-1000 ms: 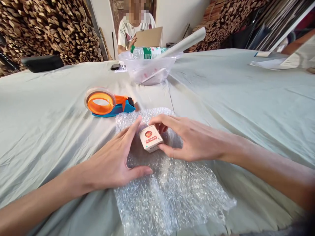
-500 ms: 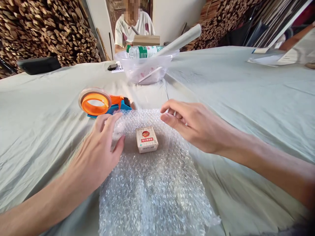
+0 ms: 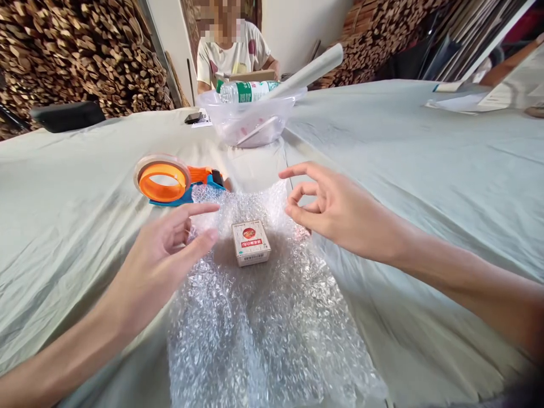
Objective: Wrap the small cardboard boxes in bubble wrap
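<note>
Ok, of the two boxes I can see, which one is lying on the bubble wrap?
The small printed box with the red label lies on the bubble wrap, between the left hand and right hand. The plain cardboard box is far across the table.

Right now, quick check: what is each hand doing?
Left hand: open, pinching the bubble wrap edge, it seems.
Right hand: open, holding nothing, above the small box.

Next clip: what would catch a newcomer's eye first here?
A small box sits on a sheet of bubble wrap spread over the cloth-covered table. The left hand and right hand hover open on either side of it, pinching the wrap's far edge. An orange tape dispenser lies just beyond, left of centre.
</note>
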The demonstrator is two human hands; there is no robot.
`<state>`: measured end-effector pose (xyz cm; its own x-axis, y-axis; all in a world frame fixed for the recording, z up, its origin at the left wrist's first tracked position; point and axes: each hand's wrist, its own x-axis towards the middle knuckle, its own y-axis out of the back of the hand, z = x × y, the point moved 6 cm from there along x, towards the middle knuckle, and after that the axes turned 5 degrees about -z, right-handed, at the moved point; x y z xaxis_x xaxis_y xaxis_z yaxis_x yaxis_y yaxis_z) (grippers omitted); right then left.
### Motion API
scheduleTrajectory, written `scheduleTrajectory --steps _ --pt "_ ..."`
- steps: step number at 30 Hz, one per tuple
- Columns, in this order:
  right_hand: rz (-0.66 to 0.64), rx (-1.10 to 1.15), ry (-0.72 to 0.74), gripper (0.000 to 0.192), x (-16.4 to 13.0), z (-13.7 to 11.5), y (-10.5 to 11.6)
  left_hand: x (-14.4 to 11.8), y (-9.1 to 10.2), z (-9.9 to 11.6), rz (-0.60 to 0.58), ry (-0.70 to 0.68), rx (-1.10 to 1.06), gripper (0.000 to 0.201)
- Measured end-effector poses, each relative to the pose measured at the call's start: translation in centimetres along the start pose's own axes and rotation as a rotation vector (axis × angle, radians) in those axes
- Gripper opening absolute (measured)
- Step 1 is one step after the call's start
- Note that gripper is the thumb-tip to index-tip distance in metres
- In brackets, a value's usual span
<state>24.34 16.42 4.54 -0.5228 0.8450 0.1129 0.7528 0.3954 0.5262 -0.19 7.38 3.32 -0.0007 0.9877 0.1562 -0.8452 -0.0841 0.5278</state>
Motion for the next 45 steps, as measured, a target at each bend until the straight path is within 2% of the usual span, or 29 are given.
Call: scheduleTrajectory --steps 3,6,8,11,14,18,21,24,27,30,31,34,36,38,41,43,45 --pt "-0.009 0.204 0.068 0.041 0.0 -0.6 -0.3 0.2 -0.5 0.3 -0.024 -0.019 0.033 0.044" --pt "-0.082 0.387 0.130 0.046 -0.1 -1.0 -1.2 0.3 -0.6 0.8 0.040 -0.045 -0.018 0.035" --pt "-0.141 0.427 0.157 0.046 -0.2 -1.1 -1.9 0.3 -0.5 1.0 0.081 -0.054 -0.072 0.033" --pt "-0.173 0.339 0.223 0.042 -0.5 -1.1 -2.6 0.1 -0.7 1.2 0.093 -0.079 -0.145 0.030" --pt "-0.127 0.166 0.373 0.033 -0.9 -1.5 -2.7 -0.4 -0.9 1.4 0.091 -0.113 -0.220 0.026" --pt "-0.158 -0.036 0.567 0.008 -1.5 -2.1 -3.1 -1.0 -1.5 1.4 0.046 -0.107 -0.369 0.025" --pt "-0.132 -0.098 0.620 0.007 -1.7 -2.2 -3.1 -1.2 -1.5 1.7 0.058 -0.153 -0.277 0.021" --pt "-0.110 -0.145 0.654 0.010 -1.9 -2.5 -3.2 -1.5 -1.6 2.6 0.091 -0.309 -0.039 0.015" --pt "-0.145 -0.121 0.630 0.017 -2.0 -2.7 -3.6 -1.4 -2.1 3.2 0.065 -0.446 0.135 0.012" --pt "-0.098 -0.024 0.584 0.004 -1.9 -2.5 -3.6 -1.0 -2.3 3.4 0.059 -0.474 0.180 0.010" --pt "-0.071 0.018 0.564 0.007 -1.9 -2.4 -3.6 -0.8 -2.4 3.4 0.064 -0.466 0.186 0.010" --pt "0.009 0.044 0.440 0.034 -1.5 -1.4 -3.4 -0.4 -2.9 3.5 0.065 -0.431 0.181 0.005" --pt "0.029 0.002 0.301 0.057 -1.2 -0.6 -3.3 -0.3 -3.2 3.4 0.084 -0.414 0.153 0.016" --pt "-0.017 0.009 0.129 0.079 -0.8 0.4 -3.3 -0.1 -3.2 2.9 0.121 -0.377 0.133 0.036" --pt "-0.149 0.075 -0.041 0.088 -0.5 1.5 -3.5 0.7 -2.9 1.2 0.113 -0.199 0.125 0.078" --pt "-0.212 0.125 -0.008 0.090 -0.2 1.5 -3.7 1.3 -2.9 -0.3 0.031 -0.035 0.090 0.100" --pt "-0.227 0.181 0.086 0.093 0.0 1.1 -3.8 1.7 -3.1 -1.1 -0.056 0.047 0.010 0.106"
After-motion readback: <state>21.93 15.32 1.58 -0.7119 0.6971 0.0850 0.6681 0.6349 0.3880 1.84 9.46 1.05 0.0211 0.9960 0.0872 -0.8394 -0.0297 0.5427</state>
